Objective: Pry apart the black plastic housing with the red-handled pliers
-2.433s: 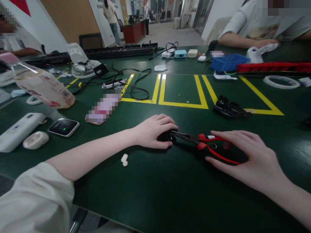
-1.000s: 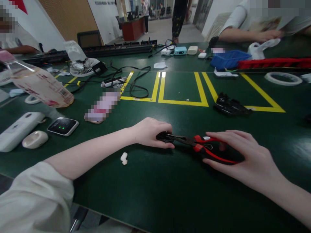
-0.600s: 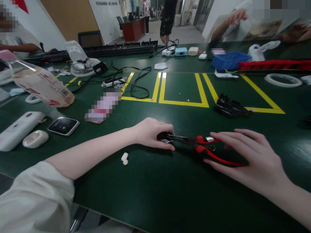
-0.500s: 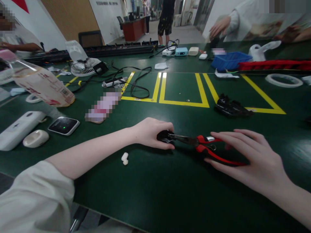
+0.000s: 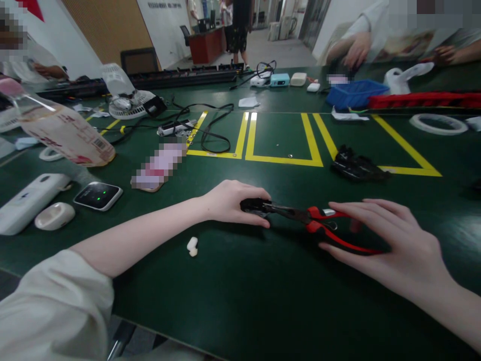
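Observation:
My left hand [image 5: 235,201] is closed round a small black part [image 5: 256,205], with thumb and fingers on either side of it; its exact kind I cannot make out. Into that part reach the long jaws of needle-nose pliers [image 5: 313,215] with red handles. My right hand [image 5: 398,245] holds the pliers by the spread handles, fingers along the upper one and thumb under the lower one. The jaw tips are partly hidden at the black part. Below my left wrist, a small white earbud-like piece [image 5: 192,245] lies on the green table [image 5: 255,291].
Left are a tilted bottle [image 5: 63,130], a white device with a screen [image 5: 98,195], a rounded white case [image 5: 55,216] and a phone [image 5: 160,168]. Crumpled black plastic [image 5: 356,164] lies beyond my right hand. Farther back stand a white fan [image 5: 130,98] and a blue basket [image 5: 355,94]. Other people sit across the table.
The pliers and my right hand have shifted slightly to the right. My left hand keeps its hold on the black part. In the background, a standing person has moved left.

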Motion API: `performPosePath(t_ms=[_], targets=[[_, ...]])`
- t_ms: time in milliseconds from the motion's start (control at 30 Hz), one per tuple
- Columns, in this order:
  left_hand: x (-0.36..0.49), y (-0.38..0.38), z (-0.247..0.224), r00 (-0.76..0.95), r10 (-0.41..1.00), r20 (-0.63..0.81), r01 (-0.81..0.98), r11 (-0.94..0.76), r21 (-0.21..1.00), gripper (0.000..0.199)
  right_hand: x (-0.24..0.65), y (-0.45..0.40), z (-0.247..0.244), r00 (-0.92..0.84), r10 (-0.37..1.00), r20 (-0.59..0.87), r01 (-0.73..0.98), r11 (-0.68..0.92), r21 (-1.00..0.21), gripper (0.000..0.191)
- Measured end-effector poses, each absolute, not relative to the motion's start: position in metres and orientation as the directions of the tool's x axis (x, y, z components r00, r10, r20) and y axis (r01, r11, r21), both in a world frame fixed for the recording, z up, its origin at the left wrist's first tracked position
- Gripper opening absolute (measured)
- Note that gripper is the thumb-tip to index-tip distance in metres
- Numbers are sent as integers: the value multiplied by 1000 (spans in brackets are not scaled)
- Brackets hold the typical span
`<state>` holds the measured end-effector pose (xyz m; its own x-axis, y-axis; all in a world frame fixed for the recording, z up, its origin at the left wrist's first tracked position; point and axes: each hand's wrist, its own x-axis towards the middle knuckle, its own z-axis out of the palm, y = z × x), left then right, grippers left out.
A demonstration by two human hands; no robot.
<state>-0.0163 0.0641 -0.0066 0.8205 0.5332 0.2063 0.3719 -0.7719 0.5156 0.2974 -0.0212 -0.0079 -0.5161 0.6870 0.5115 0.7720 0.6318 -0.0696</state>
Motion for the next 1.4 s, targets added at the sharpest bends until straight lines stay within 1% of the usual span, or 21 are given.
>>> performPosePath(t_ms=[167,267,433,500,600,733,900,1067,1200,1267,1400], targets=[[-17,66,-9,827,520,213,362,-783,506,50,300,-21,-10,-543,643,541,765,644,4,66],[-18,67,-10,834,507,217,349,-790,504,52,301,-22,-11,-540,637,549,767,642,9,68],[-17,68,-10,843,493,213,341,-798,497,50,301,-22,-11,-530,659,534,762,646,-41,70],[-17,68,-10,843,493,216,348,-805,480,49,300,-22,-11,-515,681,520,773,632,-62,68],[-16,67,-10,845,492,212,358,-813,460,47,300,-21,-12,-465,751,468,801,582,-139,60],[-15,67,-10,858,477,191,359,-822,443,46,302,-19,-15,-445,802,398,800,556,-228,57],[-15,67,-11,852,483,202,360,-821,444,46,304,-18,-18,-406,830,383,811,520,-269,60],[-16,67,-11,852,483,200,359,-819,448,48,303,-20,-17,-397,831,389,817,513,-263,57],[-16,67,-10,854,483,194,358,-815,455,50,298,-23,-12,-446,783,433,808,561,-181,57],[-16,67,-10,855,481,194,356,-816,456,50,296,-23,-9,-466,761,451,797,583,-159,58],[-16,67,-10,857,474,201,348,-821,452,49,297,-22,-10,-472,753,459,786,595,-167,58]])
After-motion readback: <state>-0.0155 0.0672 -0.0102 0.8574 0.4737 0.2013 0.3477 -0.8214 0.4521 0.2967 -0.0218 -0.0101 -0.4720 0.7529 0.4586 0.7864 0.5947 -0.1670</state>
